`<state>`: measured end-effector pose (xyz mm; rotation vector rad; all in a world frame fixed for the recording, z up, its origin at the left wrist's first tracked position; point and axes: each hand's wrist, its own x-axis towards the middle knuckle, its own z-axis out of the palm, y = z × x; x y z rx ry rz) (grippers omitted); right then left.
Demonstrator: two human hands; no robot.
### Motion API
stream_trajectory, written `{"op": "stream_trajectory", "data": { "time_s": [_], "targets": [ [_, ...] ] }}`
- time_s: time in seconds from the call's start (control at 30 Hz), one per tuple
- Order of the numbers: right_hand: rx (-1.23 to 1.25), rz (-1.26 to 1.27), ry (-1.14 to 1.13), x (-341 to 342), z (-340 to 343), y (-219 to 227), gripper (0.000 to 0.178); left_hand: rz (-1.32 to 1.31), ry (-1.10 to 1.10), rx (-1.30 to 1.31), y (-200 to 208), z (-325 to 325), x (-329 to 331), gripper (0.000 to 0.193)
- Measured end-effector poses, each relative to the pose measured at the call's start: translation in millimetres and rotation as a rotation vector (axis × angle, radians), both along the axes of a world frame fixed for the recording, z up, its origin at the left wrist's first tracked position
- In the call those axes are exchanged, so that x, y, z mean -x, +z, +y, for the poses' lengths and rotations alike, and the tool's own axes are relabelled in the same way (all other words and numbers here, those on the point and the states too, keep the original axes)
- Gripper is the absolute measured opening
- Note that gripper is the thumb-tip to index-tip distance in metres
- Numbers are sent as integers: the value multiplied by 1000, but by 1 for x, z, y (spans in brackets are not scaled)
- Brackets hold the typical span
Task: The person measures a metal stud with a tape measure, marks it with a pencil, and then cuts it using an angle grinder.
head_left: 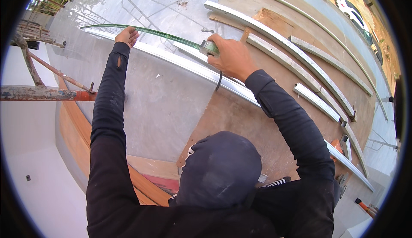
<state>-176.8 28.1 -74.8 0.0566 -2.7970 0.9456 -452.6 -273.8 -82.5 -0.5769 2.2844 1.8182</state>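
My right hand (234, 57) grips the case of a tape measure (209, 47), with a dark wrist strap (219, 81) hanging below. From the case a green tape blade (167, 35) runs out to the left in a slight arch. Farther left, my left hand (127, 37) has its fingers curled at the blade; their exact hold is partly hidden. Under the blade lies a long white metal profile (171, 59), slanting from the far left toward the lower right, and it passes beneath my right arm. Beside it runs a second light strip (193, 54), partly covered by the right hand.
Several metal bars (283, 34) and shorter lengths (316, 102) lie on brown boards (244, 122) to the right. A rusty scaffold pipe (47, 93) juts in from the left by a white wall (30, 152). Wooden planks (77, 124) lie at lower left. A white car (349, 10) stands far right.
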Motion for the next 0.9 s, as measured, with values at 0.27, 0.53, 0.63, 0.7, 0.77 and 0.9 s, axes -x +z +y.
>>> {"op": "stream_trajectory", "data": {
  "time_s": [0.27, 0.53, 0.63, 0.7, 0.77, 0.9],
  "targets": [
    [-1, 133, -95, 27, 30, 12, 38, 125, -288, -51, 36, 114, -48, 14],
    [-127, -32, -95, -50, 113, -2, 45, -173, -621, -220, -34, 245, -211, 21],
    [-70, -134, -146, -106, 137, -12, 43, -320, -705, -249, -58, 275, -254, 18],
    [-44, -146, -194, -148, 157, -34, 42, -424, -807, -249, -71, 297, -288, 22],
    [-25, -125, -258, -173, 164, -58, 38, -531, -942, -181, -76, 302, -300, 28],
    [-15, -268, -295, -201, 170, -96, 38, -434, -1166, -16, -64, 290, -299, 32]
  ]
}}
